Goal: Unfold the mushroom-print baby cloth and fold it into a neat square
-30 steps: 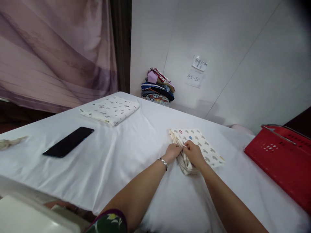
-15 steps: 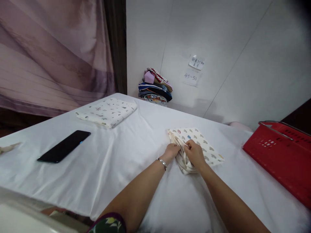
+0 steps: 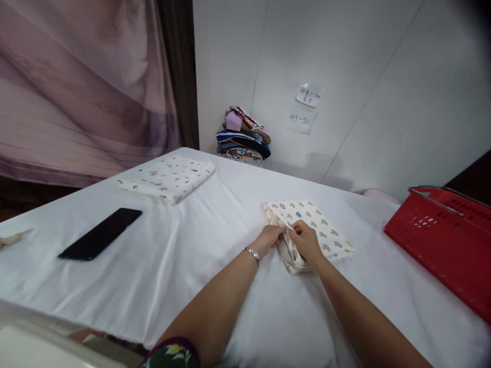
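Note:
A folded cream cloth [image 3: 324, 225] with grey cloud-like shapes lies on the white-covered table [image 3: 199, 245], its layered edge facing me. My left hand [image 3: 271, 236], above a silver bracelet, is closed on the layers at the cloth's near left edge. Right beside it, my right hand [image 3: 306, 240] pinches the upper layer of that same edge. Both sets of fingertips are partly hidden by the fabric and by the hands themselves.
A second folded white patterned cloth [image 3: 169, 178] lies at the far left. Nearer me is a black phone [image 3: 102, 234]. On the right stands a red plastic basket [image 3: 441, 245] with a metal handle. Stacked fabrics [image 3: 244, 135] rest against the wall, below paper signs [image 3: 307, 108].
My left hand has shifted very slightly at the cloth's edge. My right hand keeps its pinch, and the view has moved a little.

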`<state>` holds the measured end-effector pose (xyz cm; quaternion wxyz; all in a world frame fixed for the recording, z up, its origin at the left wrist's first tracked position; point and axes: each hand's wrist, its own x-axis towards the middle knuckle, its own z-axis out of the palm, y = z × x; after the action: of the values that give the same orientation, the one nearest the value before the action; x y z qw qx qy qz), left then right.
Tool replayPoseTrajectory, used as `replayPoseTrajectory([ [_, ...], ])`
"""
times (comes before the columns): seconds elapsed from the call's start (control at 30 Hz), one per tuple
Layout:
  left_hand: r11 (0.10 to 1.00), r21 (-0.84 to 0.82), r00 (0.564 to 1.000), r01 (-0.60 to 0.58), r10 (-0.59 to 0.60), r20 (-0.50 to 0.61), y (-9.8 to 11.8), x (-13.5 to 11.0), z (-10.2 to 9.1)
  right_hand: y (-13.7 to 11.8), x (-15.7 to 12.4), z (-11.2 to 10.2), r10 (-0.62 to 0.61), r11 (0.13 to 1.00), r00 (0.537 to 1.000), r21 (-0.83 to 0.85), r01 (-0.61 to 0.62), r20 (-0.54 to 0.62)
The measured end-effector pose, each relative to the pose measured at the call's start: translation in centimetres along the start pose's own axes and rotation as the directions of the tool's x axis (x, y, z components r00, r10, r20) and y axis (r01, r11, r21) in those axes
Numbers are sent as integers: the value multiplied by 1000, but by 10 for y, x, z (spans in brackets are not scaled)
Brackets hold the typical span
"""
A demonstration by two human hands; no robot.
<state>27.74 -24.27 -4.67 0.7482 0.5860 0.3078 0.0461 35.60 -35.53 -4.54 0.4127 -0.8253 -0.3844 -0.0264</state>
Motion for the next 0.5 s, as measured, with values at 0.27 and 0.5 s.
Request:
replayPoseTrajectory([
  [0.27,999,3,998,-39,39,-39,-4,1,4,-11,-7,-5,-82,992,989,107,69,122],
  [0.5,999,-29,999,-42,42,-18,-3,1,2,-12,-9,-5,-72,987,992,151,56,108],
])
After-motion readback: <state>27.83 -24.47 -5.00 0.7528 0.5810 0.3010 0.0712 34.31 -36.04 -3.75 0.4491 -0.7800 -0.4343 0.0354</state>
